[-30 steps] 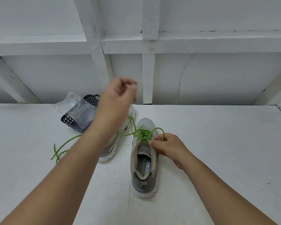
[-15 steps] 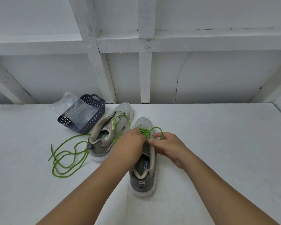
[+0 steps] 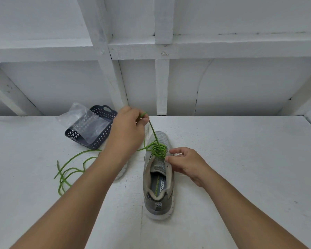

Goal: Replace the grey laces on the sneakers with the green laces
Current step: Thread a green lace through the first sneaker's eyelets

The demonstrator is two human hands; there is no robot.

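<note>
The left hand (image 3: 127,126) has its grip closed on the green lace (image 3: 157,150): the fingers pinch one end of it near the tip and hold it up and away from the shoe, so that the strand runs tight from the fingers down to the eyelets. I judge this pull is made to draw the slack through the crossings. The right hand (image 3: 184,161) rests on the sneaker (image 3: 158,178) at the top of the tongue. Its thumb and first finger seem to pinch the lace or the eyelet edge there, with the other fingers spread, probably to keep the shoe from sliding while the other hand pulls.

This sneaker stands on the white desk (image 3: 241,159), heel toward the person, and the green lace already crosses its front part in several rows. No grey lace is visible on it.

The second sneaker (image 3: 123,172) lies just to the left, mostly hidden behind the left forearm. More green lace (image 3: 70,169) lies in loose loops on the desk further left. Behind it a dark basket (image 3: 95,126) sits tilted, with a clear plastic bag (image 3: 83,121) over it.
</note>
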